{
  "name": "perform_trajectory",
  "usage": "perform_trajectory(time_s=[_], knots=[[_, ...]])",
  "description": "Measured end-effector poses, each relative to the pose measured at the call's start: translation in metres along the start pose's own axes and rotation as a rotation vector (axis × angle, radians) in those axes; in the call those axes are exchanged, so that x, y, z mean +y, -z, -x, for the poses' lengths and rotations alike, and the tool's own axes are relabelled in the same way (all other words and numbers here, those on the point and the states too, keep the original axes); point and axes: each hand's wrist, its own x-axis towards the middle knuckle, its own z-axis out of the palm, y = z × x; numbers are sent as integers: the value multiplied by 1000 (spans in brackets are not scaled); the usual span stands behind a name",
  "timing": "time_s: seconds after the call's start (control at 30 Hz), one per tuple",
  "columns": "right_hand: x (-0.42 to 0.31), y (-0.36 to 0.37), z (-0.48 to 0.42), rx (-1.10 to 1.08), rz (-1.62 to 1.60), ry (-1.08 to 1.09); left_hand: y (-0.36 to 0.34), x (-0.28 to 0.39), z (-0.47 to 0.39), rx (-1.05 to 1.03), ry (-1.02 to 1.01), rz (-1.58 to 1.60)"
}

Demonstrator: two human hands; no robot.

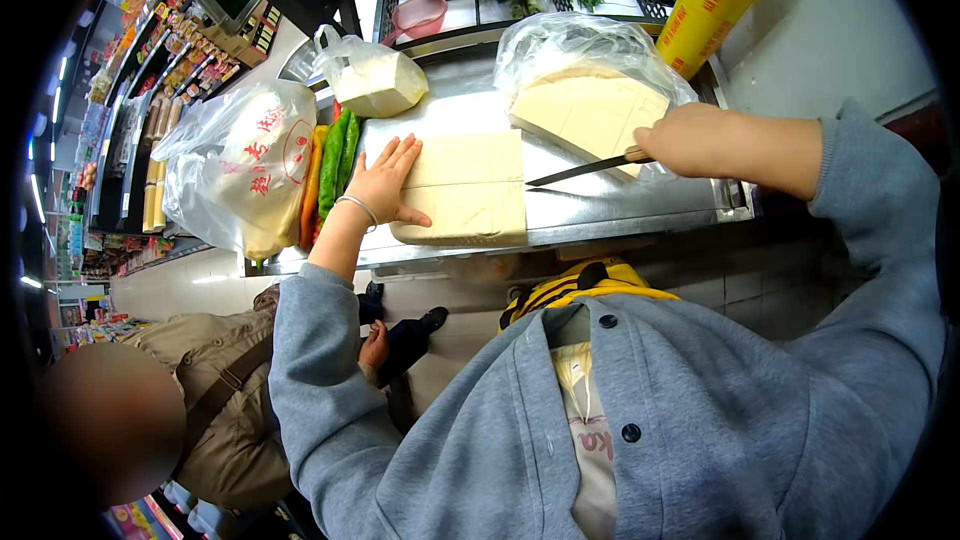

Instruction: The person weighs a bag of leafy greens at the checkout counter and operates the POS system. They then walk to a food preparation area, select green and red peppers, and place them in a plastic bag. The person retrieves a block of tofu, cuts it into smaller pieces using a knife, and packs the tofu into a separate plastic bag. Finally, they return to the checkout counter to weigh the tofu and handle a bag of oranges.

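Observation:
My left hand point(384, 189) lies flat with its fingers spread on the left side of a pale tofu block point(472, 187). A line runs crosswise over the block's top. In my right hand point(682, 139) is the wooden handle of a knife point(581, 170). The blade points left, its tip beside the block's right edge. Behind the knife a larger tofu slab point(589, 109), marked with lines, sits partly inside a see-through plastic bag point(574, 41). A smaller tofu piece point(382, 82) rests in another bag at the back left. All of these are on a metal counter point(457, 101).
Green peppers point(334, 165) and an orange pepper point(311, 191) lie left of my hand, beside a full plastic bag point(240, 165) with red printing. A yellow roll of wrap point(716, 7) stands back right. A pink strainer point(420, 17) lies behind. A person point(225, 390) stands at my left.

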Motion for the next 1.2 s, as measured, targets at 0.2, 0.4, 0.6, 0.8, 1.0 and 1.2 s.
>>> perform_trajectory(time_s=[0.2, 0.4, 0.6, 0.8, 1.0, 1.2], knots=[[16, -12, 55, 124, -34, -68, 27, 22, 13, -24, 89, -113], [2, -104, 85, 744, -667, -138, 28, 137, 98, 759, -55, 580], [-90, -197, 7, 1422, -1699, 1, -64, 232, 118, 632, 368, 1756], [-100, -178, -10, 1473, -1754, 141, -65, 237, 122, 616, 355, 1557], [-105, -180, -13, 1413, -1784, 202, -59, 242, 122, 611, 357, 1553], [-109, -179, -14, 1369, -1730, 256, -52, 240, 122, 588, 347, 1515]])
